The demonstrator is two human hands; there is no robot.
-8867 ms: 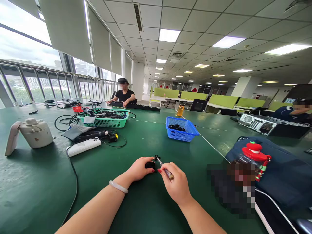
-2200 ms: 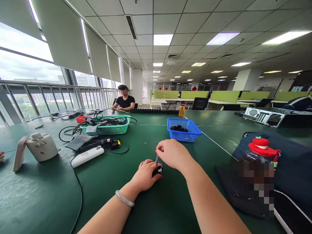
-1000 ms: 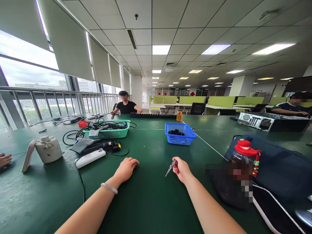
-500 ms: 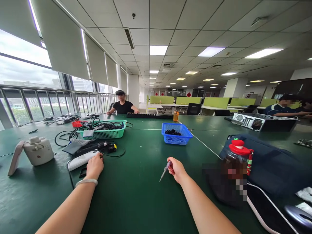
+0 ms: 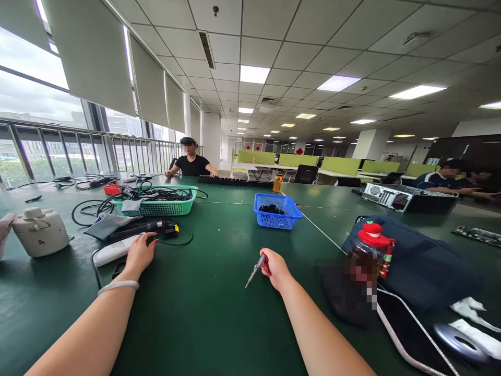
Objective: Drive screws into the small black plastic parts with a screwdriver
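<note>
My right hand (image 5: 275, 267) is closed around the handle of a slim pointed tool (image 5: 255, 270), perhaps a small screwdriver, whose grey tip angles down to the left above the green table (image 5: 203, 324). At the left, my left hand (image 5: 141, 255) has its fingers apart, with nothing visible in it. It lies beside a long white device (image 5: 117, 250) with a black cable; whether it touches the device I cannot tell. Just behind are a black cable bundle (image 5: 136, 230) and a yellow-tipped connector (image 5: 172, 230). A small black object (image 5: 118, 269) is partly hidden by the left wrist.
A green basket (image 5: 156, 209) of cables and a blue basket (image 5: 278, 222) of small black parts stand farther back. White jug (image 5: 41, 235) at left. At right are a red-lidded jar (image 5: 370, 256), a dark bag (image 5: 426, 266), a phone (image 5: 415, 329) and a computer case (image 5: 407, 197). A person (image 5: 191, 162) sits opposite.
The view has shifted slightly, so most things sit a little farther left. My left hand's fingers have lifted and spread beside the white device. The tool stays in my right hand.
</note>
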